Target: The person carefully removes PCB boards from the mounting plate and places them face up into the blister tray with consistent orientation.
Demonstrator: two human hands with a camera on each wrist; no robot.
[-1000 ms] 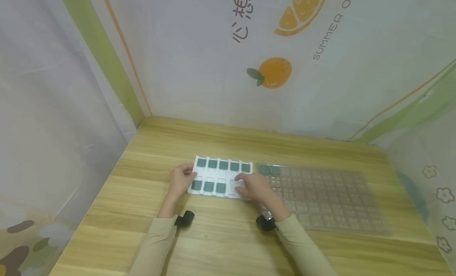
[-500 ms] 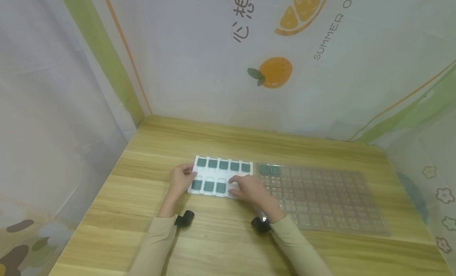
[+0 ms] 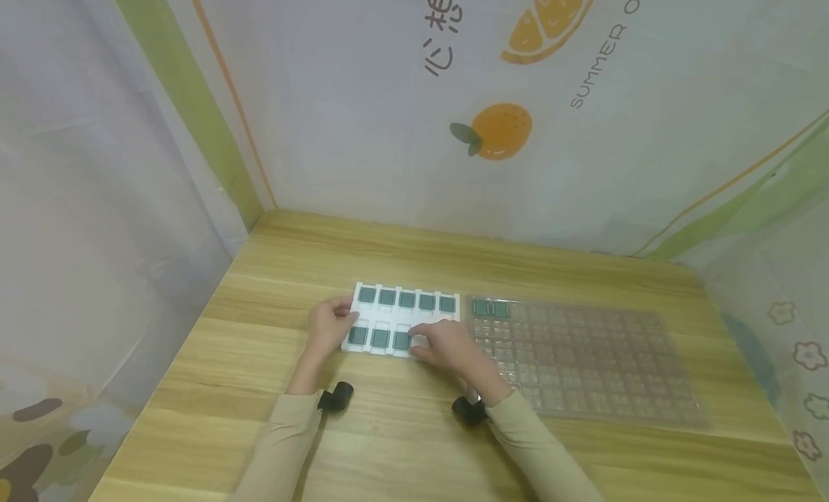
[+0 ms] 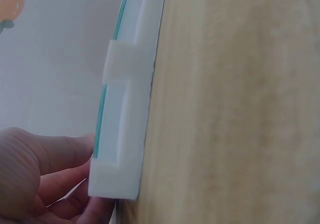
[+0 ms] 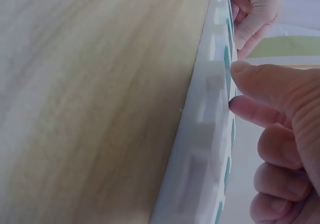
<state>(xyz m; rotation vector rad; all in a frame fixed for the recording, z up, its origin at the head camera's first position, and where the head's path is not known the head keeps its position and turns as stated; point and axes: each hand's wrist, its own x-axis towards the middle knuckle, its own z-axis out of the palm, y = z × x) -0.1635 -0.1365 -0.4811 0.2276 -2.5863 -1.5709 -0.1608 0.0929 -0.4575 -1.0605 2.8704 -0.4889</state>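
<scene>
A white slotted tray point(image 3: 391, 318) lies on the table, holding green square chips in two rows. My left hand point(image 3: 330, 326) grips its left end; in the left wrist view the thumb point(image 4: 70, 151) lies at the top edge and the other fingers are lower at the side. My right hand point(image 3: 450, 347) is over the front row's right part, hiding the slots there. Its thumb and index finger pinch the third front chip point(image 3: 401, 341) at its right-hand corners. In the right wrist view the fingertips point(image 5: 240, 67) are right at that chip's edge, with the remaining fingers curled.
A large clear compartment tray point(image 3: 596, 358) lies right of the white tray, with two green chips point(image 3: 490, 308) in its back left corner. The right forearm crosses its left side. A printed curtain point(image 3: 363, 128) hangs behind the wooden table point(image 3: 401, 452).
My right hand has moved left along the front row, from the bare slot to the third chip. My left hand has stayed on the tray's left end.
</scene>
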